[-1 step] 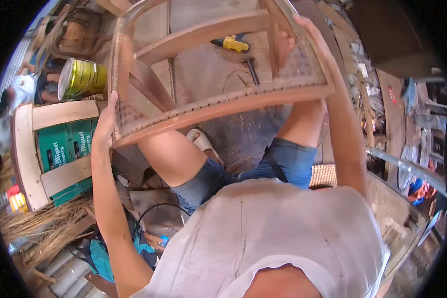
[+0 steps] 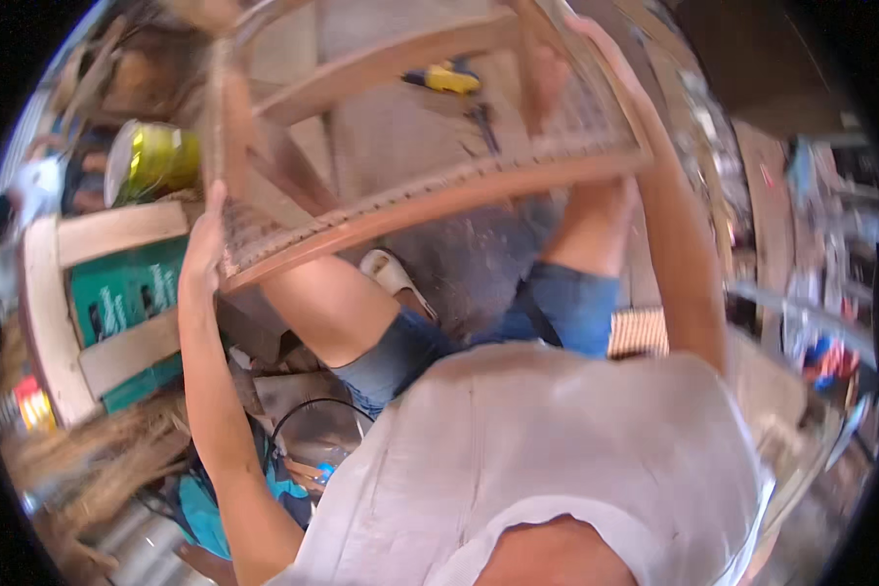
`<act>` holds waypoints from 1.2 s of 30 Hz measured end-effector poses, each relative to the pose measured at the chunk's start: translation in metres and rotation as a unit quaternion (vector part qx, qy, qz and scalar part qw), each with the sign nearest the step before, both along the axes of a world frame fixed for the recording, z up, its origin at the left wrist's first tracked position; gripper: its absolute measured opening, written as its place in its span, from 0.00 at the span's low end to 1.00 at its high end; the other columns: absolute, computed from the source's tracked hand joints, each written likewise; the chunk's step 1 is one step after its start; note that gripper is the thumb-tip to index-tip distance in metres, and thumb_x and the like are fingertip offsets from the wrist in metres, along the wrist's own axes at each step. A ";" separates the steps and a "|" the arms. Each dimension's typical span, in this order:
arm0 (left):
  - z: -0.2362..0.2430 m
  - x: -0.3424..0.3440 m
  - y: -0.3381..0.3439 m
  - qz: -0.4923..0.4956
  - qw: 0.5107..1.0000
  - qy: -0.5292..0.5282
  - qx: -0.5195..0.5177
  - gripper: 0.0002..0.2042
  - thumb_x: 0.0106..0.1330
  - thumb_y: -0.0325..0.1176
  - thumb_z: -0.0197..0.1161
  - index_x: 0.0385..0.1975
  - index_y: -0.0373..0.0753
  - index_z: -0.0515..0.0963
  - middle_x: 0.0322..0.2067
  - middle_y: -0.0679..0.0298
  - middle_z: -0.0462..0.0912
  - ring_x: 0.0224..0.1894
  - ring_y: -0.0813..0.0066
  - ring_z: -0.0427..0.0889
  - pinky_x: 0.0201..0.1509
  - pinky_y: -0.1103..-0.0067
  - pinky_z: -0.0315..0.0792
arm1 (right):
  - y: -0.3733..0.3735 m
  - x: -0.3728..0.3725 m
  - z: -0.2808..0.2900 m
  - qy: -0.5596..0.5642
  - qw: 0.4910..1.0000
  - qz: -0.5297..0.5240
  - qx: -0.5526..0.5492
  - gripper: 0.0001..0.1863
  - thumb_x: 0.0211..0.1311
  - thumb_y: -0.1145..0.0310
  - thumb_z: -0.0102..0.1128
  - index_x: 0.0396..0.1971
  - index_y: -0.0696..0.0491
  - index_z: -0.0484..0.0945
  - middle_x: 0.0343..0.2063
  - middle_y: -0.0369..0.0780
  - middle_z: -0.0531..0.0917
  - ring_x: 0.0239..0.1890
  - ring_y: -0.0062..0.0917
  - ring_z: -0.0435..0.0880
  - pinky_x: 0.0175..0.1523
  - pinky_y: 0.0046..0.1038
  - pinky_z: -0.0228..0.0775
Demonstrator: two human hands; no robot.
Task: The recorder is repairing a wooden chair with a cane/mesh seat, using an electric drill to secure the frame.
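Note:
A wooden chair frame with a row of small holes along its near rail and see-through woven mesh is held up over my knees. At its near left corner, my left hand grips the side with the thumb pointing up. My right hand is closed around the far part of the right side, its fingers partly hidden by the wood. Seen through the frame, a yellow and black power drill lies on a board, with a dark hammer-like tool near it. Motion blurs the picture.
To the left stand a yellow bucket and a slatted wooden piece in front of a green crate. A teal bag lies beside my left arm. A person is at the far left. Woven cane shows by my right hip.
The chair frame has shifted slightly left, its right end a little up, with both hands still on it. The surroundings have shifted slightly too and look more blurred.

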State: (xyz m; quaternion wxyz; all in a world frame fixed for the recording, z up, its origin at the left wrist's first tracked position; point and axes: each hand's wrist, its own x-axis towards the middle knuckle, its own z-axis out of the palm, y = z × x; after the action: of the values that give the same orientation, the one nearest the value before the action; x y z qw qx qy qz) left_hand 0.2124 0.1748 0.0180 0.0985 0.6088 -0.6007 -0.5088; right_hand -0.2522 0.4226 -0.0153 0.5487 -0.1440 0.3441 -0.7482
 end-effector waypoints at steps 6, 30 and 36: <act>-0.036 -0.008 0.014 -0.015 0.989 0.128 0.075 0.38 0.73 0.62 0.51 0.65 0.29 0.65 0.58 0.48 0.75 0.59 0.59 0.77 0.66 0.62 0.69 | 0.015 0.012 -0.002 0.123 0.989 -0.063 0.057 0.32 0.72 0.50 0.49 0.69 0.53 0.66 0.57 0.45 0.78 0.53 0.28 0.78 0.58 0.30 0.71; -0.002 -0.198 0.212 -0.427 0.777 0.105 -0.450 0.16 0.62 0.40 0.71 0.44 0.38 0.81 0.35 0.53 0.86 0.38 0.52 0.85 0.45 0.68 0.78 | 0.470 0.233 -0.255 -0.083 0.855 -0.227 0.458 0.16 0.70 0.57 0.55 0.49 0.53 0.76 0.38 0.37 0.77 0.24 0.21 0.79 0.22 0.25 0.75; 0.004 -0.119 0.173 -0.383 0.809 0.122 -0.429 0.17 0.61 0.41 0.75 0.36 0.32 0.83 0.31 0.62 0.86 0.33 0.78 0.80 0.41 0.79 0.74 | 0.511 0.266 -0.307 -0.111 0.933 -0.242 0.241 0.14 0.74 0.58 0.48 0.28 0.46 0.75 0.15 0.31 0.70 0.13 0.22 0.71 0.15 0.26 0.63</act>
State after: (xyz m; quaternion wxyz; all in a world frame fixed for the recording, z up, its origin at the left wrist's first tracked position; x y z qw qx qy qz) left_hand 0.0938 0.3476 0.0218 0.2192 0.1583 -0.9254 -0.2655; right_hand 0.0137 0.9332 -0.3227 0.4038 0.1644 0.4752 -0.7643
